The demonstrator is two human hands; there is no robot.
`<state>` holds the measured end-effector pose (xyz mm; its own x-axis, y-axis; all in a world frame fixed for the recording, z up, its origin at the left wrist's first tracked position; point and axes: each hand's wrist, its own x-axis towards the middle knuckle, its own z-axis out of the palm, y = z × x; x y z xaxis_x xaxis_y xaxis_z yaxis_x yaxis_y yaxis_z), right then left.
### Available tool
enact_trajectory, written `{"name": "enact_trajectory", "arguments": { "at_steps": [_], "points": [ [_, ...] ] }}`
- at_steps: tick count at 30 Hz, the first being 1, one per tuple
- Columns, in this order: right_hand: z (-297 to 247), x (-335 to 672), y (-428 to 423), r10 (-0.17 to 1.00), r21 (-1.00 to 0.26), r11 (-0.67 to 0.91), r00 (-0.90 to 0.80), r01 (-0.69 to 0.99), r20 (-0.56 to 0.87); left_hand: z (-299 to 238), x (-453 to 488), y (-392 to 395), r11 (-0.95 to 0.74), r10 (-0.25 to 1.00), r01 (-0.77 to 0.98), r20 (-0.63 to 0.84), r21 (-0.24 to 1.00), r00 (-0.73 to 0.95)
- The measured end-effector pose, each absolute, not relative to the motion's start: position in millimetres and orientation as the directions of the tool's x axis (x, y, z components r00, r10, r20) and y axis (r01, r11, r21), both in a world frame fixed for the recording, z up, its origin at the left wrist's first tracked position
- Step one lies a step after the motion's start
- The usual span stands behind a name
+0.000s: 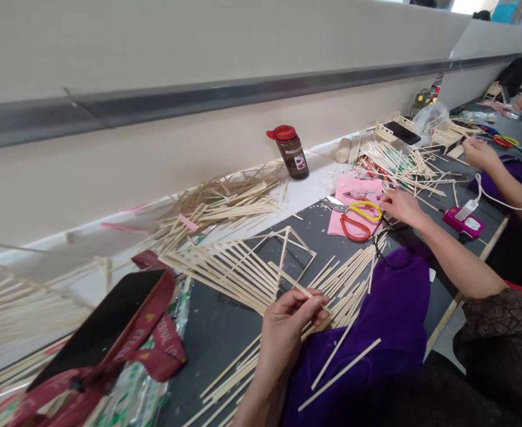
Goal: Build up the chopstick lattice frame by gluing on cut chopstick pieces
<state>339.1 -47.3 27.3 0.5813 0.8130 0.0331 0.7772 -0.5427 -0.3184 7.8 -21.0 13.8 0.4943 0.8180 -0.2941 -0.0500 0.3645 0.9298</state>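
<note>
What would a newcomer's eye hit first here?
Probably the purple cloth, lower right of centre. Then the bright-handled scissors on the pink sheet, beside the right hand, and the red-capped bottle by the wall. Centrally, a slatted stick frame sits beyond the left hand, which pinches one stick.

The bottle (295,160) is smooth, see-through dark plastic under a glossy red plastic lid (284,133); to its right, the scissors (345,208) pair metal blades with smooth plastic handles, and the pink paper (333,224) is matt. In front of the bottle, the slatted frame (219,283) and loose sticks (352,264) are pale, bare-looking wood, the purple cloth (397,296) soft and dull.
</note>
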Motion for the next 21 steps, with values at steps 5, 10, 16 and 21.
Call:
{"name": "enact_trajectory", "arguments": {
  "at_steps": [5, 10, 16, 21],
  "points": [
    [8.5, 340.9, -44.5, 0.798, -0.262, -0.578, 0.603, 0.773, 0.018, 1.5, 10.0, -23.3, 0.396, 0.779, -0.005, -0.333, 0.918, 0.531],
    [14.9, 324.1, -38.4, 0.792, -0.174, -0.577, 0.599, 0.798, 0.121, -0.3, 10.3, -25.3, 0.432, 0.761, -0.013, -0.356, 0.902, 0.543],
    [22.8, 282.2, -23.6, 0.951, 0.015, -0.303, 0.3, 0.953, 0.079, -1.4, 12.9, -23.7, 0.445, 0.757, -0.052, -0.345, 0.894, 0.555],
    [21.4, 273.8, -5.3, 0.943, 0.031, -0.324, 0.325, 0.946, -0.068, -5.5, 12.4, -22.1, 0.411, 0.772, -0.072, -0.305, 0.909, 0.557]
  ]
}}
